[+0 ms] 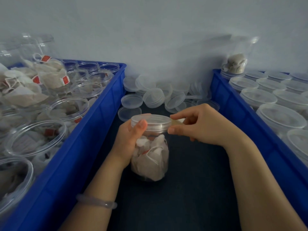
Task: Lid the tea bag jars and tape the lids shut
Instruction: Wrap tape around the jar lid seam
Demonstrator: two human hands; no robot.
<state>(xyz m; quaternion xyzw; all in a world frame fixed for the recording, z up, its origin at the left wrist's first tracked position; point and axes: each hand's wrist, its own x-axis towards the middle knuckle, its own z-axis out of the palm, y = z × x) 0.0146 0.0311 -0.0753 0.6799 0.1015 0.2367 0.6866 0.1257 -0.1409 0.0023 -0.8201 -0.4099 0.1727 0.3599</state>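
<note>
Wall (150, 22): plain pale grey-blue, spanning the back of the view.
Work surface (191, 180): dark, matte, possibly fabric-covered.
Left crate (80, 147): blue plastic, bordering the surface.
Right crate (233, 104): same, opposite side.
Light: soft, cool, even.

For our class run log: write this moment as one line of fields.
phase: taping lid | left hand: grips jar | right hand: pinches tape strip at lid rim | lid: on jar | jar: holds tea bags
</note>
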